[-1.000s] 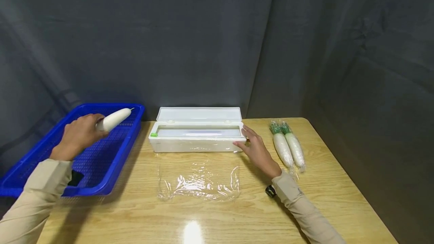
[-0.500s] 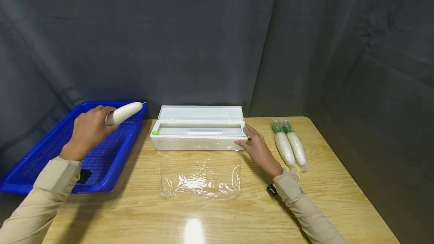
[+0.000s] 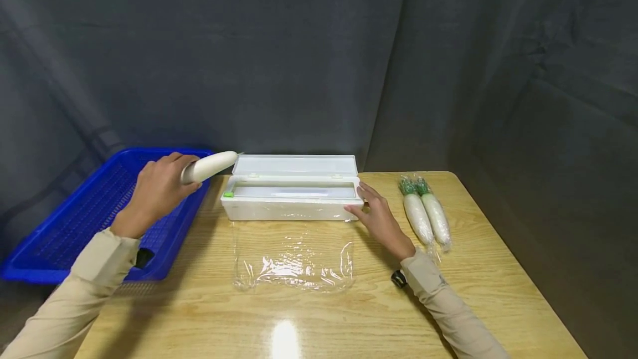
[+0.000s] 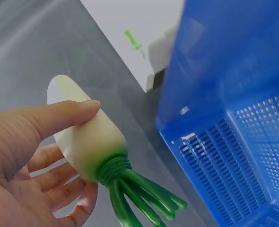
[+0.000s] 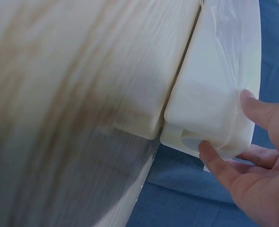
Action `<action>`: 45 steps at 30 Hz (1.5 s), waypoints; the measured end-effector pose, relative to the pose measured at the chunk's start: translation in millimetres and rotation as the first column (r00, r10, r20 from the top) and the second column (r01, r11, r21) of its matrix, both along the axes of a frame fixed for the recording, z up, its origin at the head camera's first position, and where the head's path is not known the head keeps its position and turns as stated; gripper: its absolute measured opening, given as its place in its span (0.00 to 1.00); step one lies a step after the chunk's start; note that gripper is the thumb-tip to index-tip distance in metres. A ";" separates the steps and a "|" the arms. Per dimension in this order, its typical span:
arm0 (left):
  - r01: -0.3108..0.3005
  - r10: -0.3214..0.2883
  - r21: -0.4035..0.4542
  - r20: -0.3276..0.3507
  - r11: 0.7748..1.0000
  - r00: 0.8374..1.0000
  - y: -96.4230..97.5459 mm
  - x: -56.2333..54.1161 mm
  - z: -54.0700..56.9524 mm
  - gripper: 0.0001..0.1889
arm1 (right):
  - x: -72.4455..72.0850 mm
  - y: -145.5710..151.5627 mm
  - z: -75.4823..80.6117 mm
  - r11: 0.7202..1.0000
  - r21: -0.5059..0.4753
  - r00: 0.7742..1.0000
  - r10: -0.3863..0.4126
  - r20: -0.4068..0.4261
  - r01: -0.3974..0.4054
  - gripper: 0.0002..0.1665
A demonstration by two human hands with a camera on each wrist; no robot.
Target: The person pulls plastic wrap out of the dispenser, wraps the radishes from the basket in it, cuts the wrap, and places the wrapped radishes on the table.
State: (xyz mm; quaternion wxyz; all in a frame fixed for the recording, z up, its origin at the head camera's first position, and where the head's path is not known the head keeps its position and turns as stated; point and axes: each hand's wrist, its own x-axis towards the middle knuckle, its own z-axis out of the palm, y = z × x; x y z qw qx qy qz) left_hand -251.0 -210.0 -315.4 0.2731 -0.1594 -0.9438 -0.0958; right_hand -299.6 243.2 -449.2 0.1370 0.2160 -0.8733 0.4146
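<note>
My left hand [image 3: 157, 187] grips a white radish [image 3: 211, 166] in the air over the right side of the blue basket. The thumb lies across the radish's white body in the left wrist view, and its green leaf stalks [image 4: 139, 196] stick out of the grip. The radish's tip overlaps the lid of a white cling film dispenser [image 3: 291, 211]. At the dispenser's right end, my right hand [image 3: 380, 223] holds it, thumb on the front face and fingers round the end. A sheet of clear cling film [image 3: 294, 266] runs from the dispenser onto the table.
The blue plastic basket [image 3: 186, 231] stands at the left of the wooden table [image 3: 389, 320]. Two film-wrapped radishes [image 3: 418, 219] lie side by side at the right. A green slider [image 3: 228, 194] sits at the dispenser's left end. Dark curtain [image 3: 279, 60] hangs behind.
My left hand has carried the radish rightward, from over the basket's middle to near the dispenser's left end. My right hand stays at the dispenser, and the film lies as before.
</note>
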 end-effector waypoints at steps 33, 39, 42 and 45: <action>0.234 -0.235 -0.064 -0.013 0.970 0.972 88.3 18.2 -15.4 0.28 | -3.2 -2.0 -1.9 1.000 -0.012 1.000 0.007 0.016 -0.007 0.40; 0.253 -0.253 -0.077 0.004 0.965 0.967 101.8 20.4 -23.1 0.29 | -3.1 -2.3 -2.6 1.000 -0.012 1.000 0.006 0.015 -0.006 0.40; 0.252 -0.252 -0.076 0.013 0.965 0.968 105.9 21.0 -27.8 0.29 | -3.3 -2.7 -2.4 1.000 -0.014 1.000 0.004 0.020 -0.004 0.40; 0.256 -0.256 -0.077 0.008 0.964 0.967 109.2 21.5 -32.4 0.29 | -3.5 -3.0 -2.6 1.000 -0.015 1.000 0.008 0.022 -0.007 0.40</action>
